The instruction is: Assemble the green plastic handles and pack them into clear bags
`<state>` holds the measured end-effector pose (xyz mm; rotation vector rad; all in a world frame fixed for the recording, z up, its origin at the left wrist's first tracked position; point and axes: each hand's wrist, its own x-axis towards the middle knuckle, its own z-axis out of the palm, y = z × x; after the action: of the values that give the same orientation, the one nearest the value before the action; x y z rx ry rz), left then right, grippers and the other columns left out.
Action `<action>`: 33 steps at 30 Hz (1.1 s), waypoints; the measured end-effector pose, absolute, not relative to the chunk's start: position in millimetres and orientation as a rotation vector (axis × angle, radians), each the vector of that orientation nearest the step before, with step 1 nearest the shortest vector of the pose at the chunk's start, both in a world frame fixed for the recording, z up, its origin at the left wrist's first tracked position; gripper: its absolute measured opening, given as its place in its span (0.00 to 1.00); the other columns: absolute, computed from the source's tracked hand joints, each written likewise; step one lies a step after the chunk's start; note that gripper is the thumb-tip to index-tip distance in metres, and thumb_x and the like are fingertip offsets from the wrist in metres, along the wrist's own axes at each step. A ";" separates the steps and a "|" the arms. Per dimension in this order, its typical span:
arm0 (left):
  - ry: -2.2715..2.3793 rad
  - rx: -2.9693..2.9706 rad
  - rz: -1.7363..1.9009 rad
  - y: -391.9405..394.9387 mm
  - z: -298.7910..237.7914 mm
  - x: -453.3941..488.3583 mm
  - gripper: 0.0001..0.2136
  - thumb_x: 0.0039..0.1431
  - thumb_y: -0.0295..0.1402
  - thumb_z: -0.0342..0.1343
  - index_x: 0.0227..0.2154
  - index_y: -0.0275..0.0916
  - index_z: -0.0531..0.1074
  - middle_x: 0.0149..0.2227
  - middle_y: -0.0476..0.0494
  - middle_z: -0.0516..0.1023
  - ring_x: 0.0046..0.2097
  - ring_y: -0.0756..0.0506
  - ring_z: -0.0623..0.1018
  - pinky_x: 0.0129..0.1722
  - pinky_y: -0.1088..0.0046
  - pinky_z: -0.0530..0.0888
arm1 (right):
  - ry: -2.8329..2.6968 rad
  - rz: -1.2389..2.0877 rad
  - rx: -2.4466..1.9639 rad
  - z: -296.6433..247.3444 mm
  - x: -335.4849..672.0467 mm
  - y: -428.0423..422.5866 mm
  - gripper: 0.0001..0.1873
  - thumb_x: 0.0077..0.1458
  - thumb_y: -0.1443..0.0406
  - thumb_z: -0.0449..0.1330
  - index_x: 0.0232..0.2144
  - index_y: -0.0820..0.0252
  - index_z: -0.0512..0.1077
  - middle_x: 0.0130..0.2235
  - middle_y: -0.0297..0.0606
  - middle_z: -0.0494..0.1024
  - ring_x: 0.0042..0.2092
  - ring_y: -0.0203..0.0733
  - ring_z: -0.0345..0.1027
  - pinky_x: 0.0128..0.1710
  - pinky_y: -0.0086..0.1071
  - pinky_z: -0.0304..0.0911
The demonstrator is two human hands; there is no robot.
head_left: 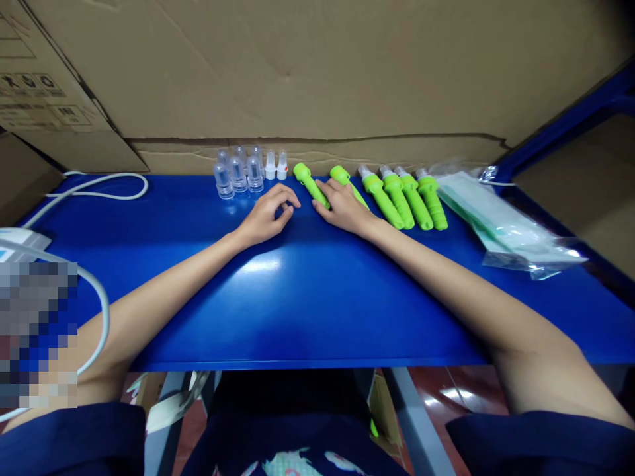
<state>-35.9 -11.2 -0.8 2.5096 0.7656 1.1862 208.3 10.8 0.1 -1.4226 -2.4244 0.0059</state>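
Observation:
My right hand [342,206] lies over the lower end of a lime-green handle [306,177], with the thumb on one side and fingers on the other. A second green handle [341,174] runs partly beneath that hand. My left hand [270,215] hovers or rests just left of it, fingers loosely curled and apart, with nothing in them. Beyond the left hand stand several clear plastic caps [239,175] and two small white-based pieces with clear tops [270,166]. To the right of my right hand, several green handles with clear tips [385,198] lie side by side.
A clear bag with pale green sheets [501,215] lies at the right. At the left are a white cable [116,196] and a white device [22,246], partly blurred out. Cardboard [317,73] walls the back of the blue table [307,317].

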 end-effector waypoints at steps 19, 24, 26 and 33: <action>0.834 2.528 1.249 -12.3 1.4 -35.6 0.08 0.66 0.26 0.51 0.41 0.37 0.76 0.46 0.39 0.77 0.49 0.45 0.79 0.49 0.66 0.77 | -2.447 0.029 -1.452 8.4 177.3 3.5 0.34 0.65 0.63 0.50 0.69 0.76 0.59 0.61 0.61 0.71 0.59 0.63 0.68 0.61 0.53 0.60; 1.111 2.350 1.418 -3.1 -6.0 -40.4 0.11 0.61 0.21 0.53 0.43 0.40 0.75 0.52 0.39 0.74 0.49 0.46 0.78 0.52 0.65 0.77 | -2.435 0.057 -1.297 2.9 187.3 0.3 0.31 0.63 0.63 0.52 0.66 0.70 0.66 0.56 0.55 0.75 0.55 0.60 0.72 0.59 0.51 0.63; 1.201 2.278 1.464 0.8 -9.7 -42.6 0.13 0.60 0.19 0.53 0.44 0.41 0.74 0.54 0.39 0.73 0.49 0.46 0.78 0.53 0.65 0.78 | -2.409 0.052 -1.283 -1.2 189.7 0.4 0.30 0.65 0.62 0.51 0.65 0.70 0.67 0.55 0.56 0.76 0.54 0.59 0.72 0.59 0.51 0.64; 1.262 2.198 1.579 8.6 -17.8 -43.4 0.18 0.56 0.18 0.55 0.47 0.43 0.70 0.54 0.40 0.73 0.53 0.44 0.76 0.54 0.64 0.78 | -2.388 0.033 -1.367 2.0 182.6 8.1 0.30 0.67 0.60 0.49 0.66 0.69 0.66 0.58 0.57 0.74 0.57 0.61 0.71 0.61 0.53 0.63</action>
<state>-43.4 8.6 -17.8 2.1977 1.2621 1.5789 182.6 8.1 2.0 -1.3666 -2.3878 0.0328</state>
